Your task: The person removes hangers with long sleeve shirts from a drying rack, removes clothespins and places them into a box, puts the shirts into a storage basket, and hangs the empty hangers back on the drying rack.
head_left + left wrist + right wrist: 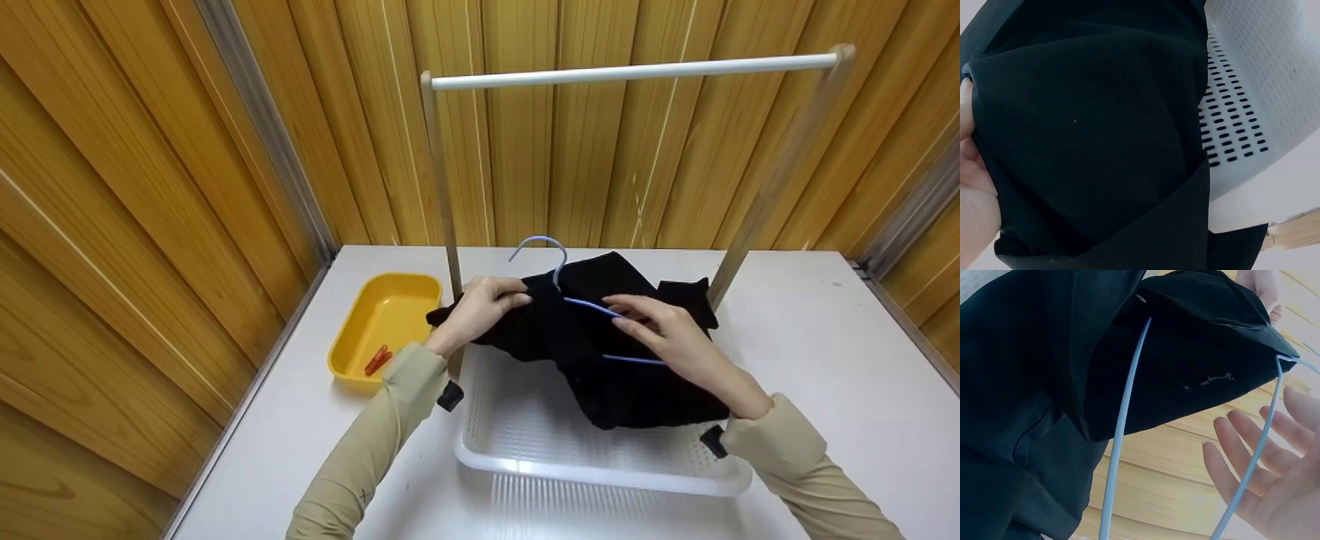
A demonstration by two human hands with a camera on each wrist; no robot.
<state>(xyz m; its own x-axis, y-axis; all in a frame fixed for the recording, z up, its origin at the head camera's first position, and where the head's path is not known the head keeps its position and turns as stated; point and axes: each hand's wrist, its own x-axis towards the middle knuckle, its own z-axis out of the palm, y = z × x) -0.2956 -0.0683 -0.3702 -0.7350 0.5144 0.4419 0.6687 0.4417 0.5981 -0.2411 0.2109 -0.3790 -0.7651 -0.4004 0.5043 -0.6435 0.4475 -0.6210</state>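
Note:
A black garment (637, 397) is bunched over the white basket, with part of a pale blue wire hanger (592, 303) inside it. The hanger's hook stands up out of the neck area. My left hand (480, 306) pinches the cloth left of the hook; in the left wrist view a broad panel of cloth (1089, 129) hides most of that hand (974, 191). By the bare right side of the hanger is my right hand (667, 334). Its fingers (1241, 444) are spread, with the hanger wire (1255, 458) crossing the palm. Small pale lettering shows inside the garment.
The white perforated basket (600, 478) sits beneath a rack with a white rail (637, 73) and wooden posts (780, 180). To the left, a yellow tray (349, 322) holds red clothespins (379, 360). Wood-panelled walls stand behind and to the left.

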